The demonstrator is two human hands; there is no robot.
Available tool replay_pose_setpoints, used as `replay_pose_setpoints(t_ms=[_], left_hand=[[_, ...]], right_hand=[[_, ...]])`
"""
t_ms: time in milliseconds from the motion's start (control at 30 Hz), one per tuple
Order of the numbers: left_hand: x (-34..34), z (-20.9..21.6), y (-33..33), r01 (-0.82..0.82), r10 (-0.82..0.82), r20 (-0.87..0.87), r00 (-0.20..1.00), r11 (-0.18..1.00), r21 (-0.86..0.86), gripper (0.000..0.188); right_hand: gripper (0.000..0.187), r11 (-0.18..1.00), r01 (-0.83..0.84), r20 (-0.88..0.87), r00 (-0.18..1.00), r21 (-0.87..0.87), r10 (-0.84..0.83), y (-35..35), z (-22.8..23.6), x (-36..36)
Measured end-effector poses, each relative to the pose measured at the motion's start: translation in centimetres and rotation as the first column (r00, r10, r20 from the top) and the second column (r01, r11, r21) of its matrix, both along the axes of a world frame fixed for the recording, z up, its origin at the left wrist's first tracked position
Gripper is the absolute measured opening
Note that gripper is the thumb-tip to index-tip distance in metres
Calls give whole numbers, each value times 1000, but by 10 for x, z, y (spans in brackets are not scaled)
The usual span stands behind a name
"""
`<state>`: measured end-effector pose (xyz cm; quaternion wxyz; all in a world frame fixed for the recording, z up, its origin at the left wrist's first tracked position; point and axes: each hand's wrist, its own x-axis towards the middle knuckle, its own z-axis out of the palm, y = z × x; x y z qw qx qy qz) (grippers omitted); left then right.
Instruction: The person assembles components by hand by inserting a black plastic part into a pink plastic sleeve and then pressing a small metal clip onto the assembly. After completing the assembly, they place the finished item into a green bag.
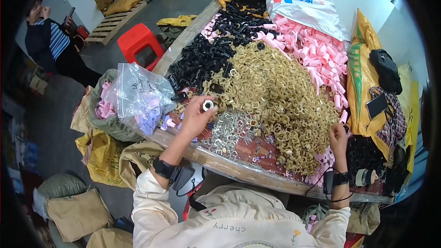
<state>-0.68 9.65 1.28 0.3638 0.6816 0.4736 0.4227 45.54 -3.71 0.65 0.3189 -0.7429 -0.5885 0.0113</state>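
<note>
My left hand (196,115) is closed round a small black cylindrical part (208,105) whose round end shows a white ring. It hovers over the table's left side, by a heap of silver metal clips (230,131). My right hand (339,138) has its fingers pinched at the right edge of a large pile of tan ring-shaped pieces (280,92); whatever they hold is hidden. Just beyond it lies a pink tubular piece (343,117). Black plastic parts (197,62) are heaped at the far left, pink parts (317,50) at the far right.
A clear plastic bag (140,92) of purple pieces leans on the table's left edge. Yellow sacks (360,78) and a phone (377,105) border the right side. Past the table stand a red stool (140,46) and a person (55,41). Filled sacks (78,213) lie lower left.
</note>
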Motion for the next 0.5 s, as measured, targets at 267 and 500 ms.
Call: replay_pose_setpoints(t_ms=[267,500], left_hand=[[-6,-7,-64,459,-19,640,768,714,-529,18],[-17,-22,-87,638,111,834,541,592,-493,32]], right_hand=[[8,630,-754,-109,653,-187,749,25,23,-187],[11,580,-780,-75,609,-235,789,40,-8,-250]])
